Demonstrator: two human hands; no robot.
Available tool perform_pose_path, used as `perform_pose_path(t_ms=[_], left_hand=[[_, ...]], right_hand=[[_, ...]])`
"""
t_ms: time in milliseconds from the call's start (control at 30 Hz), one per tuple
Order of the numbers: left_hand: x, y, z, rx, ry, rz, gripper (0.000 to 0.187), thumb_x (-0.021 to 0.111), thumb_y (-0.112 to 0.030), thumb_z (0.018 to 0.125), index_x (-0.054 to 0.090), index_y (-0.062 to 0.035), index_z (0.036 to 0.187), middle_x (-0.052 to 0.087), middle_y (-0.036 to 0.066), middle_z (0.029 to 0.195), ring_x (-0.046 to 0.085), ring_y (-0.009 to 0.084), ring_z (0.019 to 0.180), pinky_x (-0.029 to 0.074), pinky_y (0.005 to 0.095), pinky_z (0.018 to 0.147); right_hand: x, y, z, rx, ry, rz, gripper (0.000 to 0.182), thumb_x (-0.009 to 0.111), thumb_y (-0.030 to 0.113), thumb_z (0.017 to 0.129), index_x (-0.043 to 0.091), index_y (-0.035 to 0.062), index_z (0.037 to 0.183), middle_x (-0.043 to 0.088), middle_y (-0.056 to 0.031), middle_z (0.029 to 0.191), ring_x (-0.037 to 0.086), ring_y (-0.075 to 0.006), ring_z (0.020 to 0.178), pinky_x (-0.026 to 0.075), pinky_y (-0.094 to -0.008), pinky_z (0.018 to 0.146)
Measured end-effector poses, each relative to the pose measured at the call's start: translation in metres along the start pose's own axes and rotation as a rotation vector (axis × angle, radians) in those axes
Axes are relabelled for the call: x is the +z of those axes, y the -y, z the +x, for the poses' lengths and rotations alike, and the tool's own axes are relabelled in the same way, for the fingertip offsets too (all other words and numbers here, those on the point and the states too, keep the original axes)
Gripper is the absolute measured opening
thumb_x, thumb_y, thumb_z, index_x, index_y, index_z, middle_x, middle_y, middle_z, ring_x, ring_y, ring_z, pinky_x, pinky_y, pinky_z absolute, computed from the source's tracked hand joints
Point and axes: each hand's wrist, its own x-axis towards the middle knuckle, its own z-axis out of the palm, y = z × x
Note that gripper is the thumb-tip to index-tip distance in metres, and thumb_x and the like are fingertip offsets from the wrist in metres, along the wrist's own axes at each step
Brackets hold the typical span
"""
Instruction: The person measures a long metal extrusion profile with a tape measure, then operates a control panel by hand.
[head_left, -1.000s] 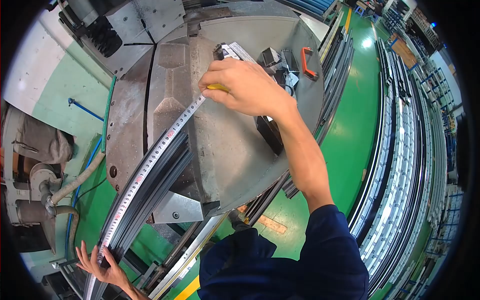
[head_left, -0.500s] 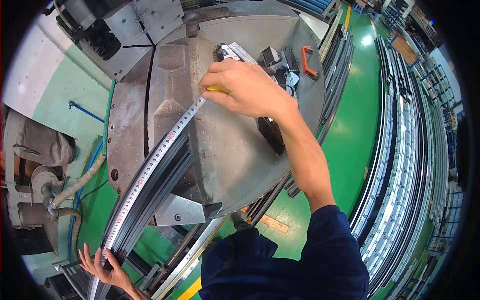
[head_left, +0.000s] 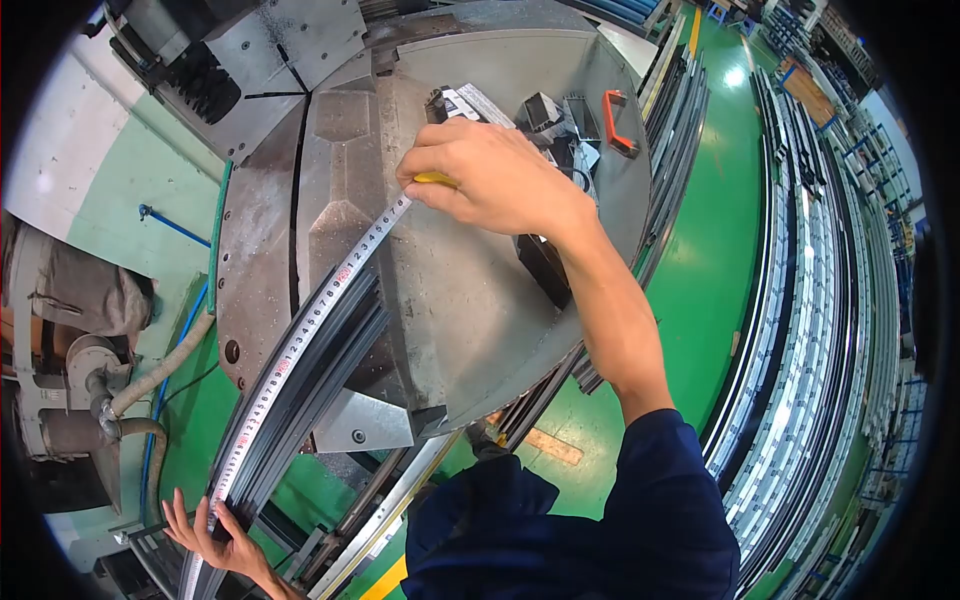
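Observation:
My right hand (head_left: 490, 178) is closed around a tape measure, whose yellow case (head_left: 436, 179) shows between the fingers. From it the white tape blade (head_left: 303, 333) runs down to the lower left, along the top of a bundle of long dark profiles (head_left: 322, 375). My left hand (head_left: 222, 545) lies over the blade and profiles at the lower left, its fingers spread and the thumb on the other side of the blade. Most of the tape measure's case is hidden inside my right hand.
The profiles rest on a grey metal machine bed (head_left: 345, 160). A tray (head_left: 500, 50) beyond my right hand holds dark offcuts (head_left: 545, 262) and an orange handle (head_left: 618, 125). Long profiles (head_left: 790, 330) lie along the green floor at right. Hoses (head_left: 165, 365) run at left.
Both hands keep their places on the tape measure and the profiles. Only a very slight shift of the whole view shows.

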Motion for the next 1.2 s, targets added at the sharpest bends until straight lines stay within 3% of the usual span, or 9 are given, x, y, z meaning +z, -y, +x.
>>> perform_pose_path(t_ms=[233,333,1200], left_hand=[[0.0011,0.0053,-0.0029,0.026,0.005,0.004,0.011,0.065,-0.013,0.091,0.07,-0.0096,0.1,0.059,0.012,0.134,0.041,0.0353,0.137,0.011,0.0595,0.118],[0.0004,0.0064,-0.0036,0.048,0.015,0.03,0.012,0.065,-0.012,0.092,0.072,-0.0096,0.101,0.058,0.012,0.135,0.041,0.0352,0.137,0.011,0.059,0.118],[0.0001,0.0047,-0.0031,0.05,0.022,0.018,0.014,0.064,-0.013,0.092,0.073,-0.011,0.103,0.058,0.011,0.136,0.04,0.0345,0.138,0.01,0.0591,0.118]], right_hand=[[-0.0019,0.0017,0.0,0.043,0.057,-0.003,0.021,0.061,0.024,0.091,0.069,0.0081,0.1,0.062,-0.0074,0.097,0.059,-0.0288,0.099,0.048,-0.0421,0.084],[-0.0014,0.0014,-0.0001,0.012,0.017,0.008,0.019,0.059,0.021,0.089,0.069,0.0074,0.097,0.065,-0.0091,0.096,0.062,-0.0322,0.095,0.052,-0.0442,0.081],[0.0011,-0.0007,-0.0005,-0.004,0.005,-0.004,0.018,0.059,0.021,0.088,0.069,0.0078,0.096,0.065,-0.0088,0.096,0.062,-0.0328,0.095,0.052,-0.045,0.08]])
